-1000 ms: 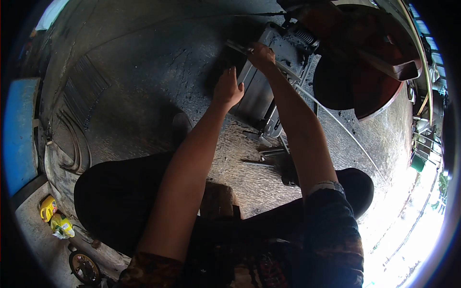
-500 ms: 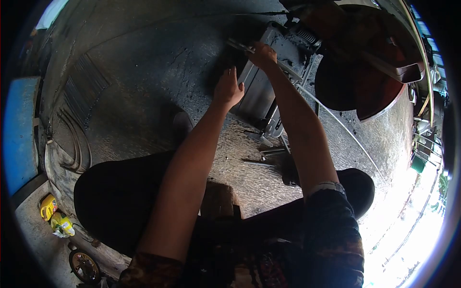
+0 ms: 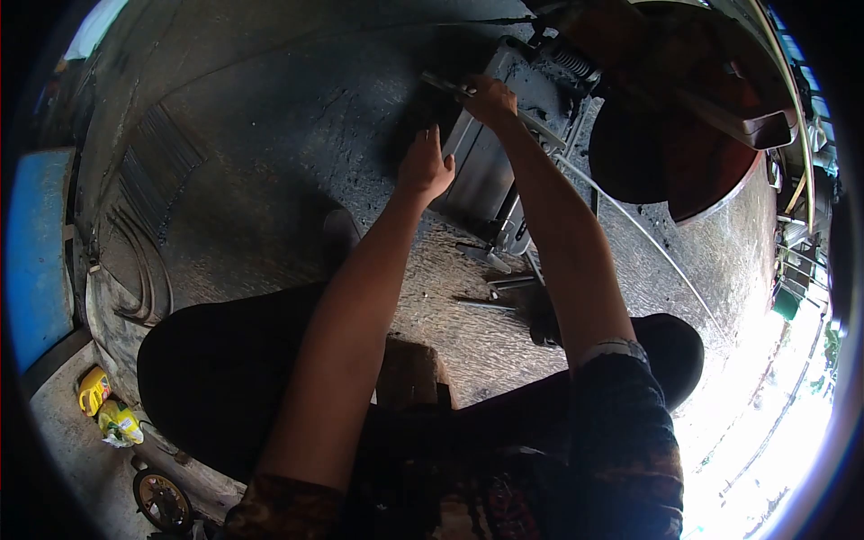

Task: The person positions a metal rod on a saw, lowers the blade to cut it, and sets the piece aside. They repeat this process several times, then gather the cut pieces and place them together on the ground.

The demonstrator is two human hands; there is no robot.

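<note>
My right hand (image 3: 491,100) is closed around something thin at the upper edge of a grey metal machine base (image 3: 481,175). Short metal pieces (image 3: 447,84) stick out to the left of its fingers; what exactly it grips is too dark to tell. Just left of the base, my left hand (image 3: 427,168) is held with index finger and thumb apart and nothing visible in it. A large round dark red guard (image 3: 711,171) stands at the upper right, beside a coil spring (image 3: 574,65).
Metal rods (image 3: 160,171) lie on the floor at the left, near curved bars (image 3: 139,270). A hammer-like tool (image 3: 484,257) and loose rods (image 3: 486,304) lie below the base. A long thin rod (image 3: 648,236) crosses the floor at right. Yellow packages (image 3: 94,391) sit lower left.
My left hand has shifted very slightly up and left. The right hand stays at the base's upper edge, its grip looking the same.
</note>
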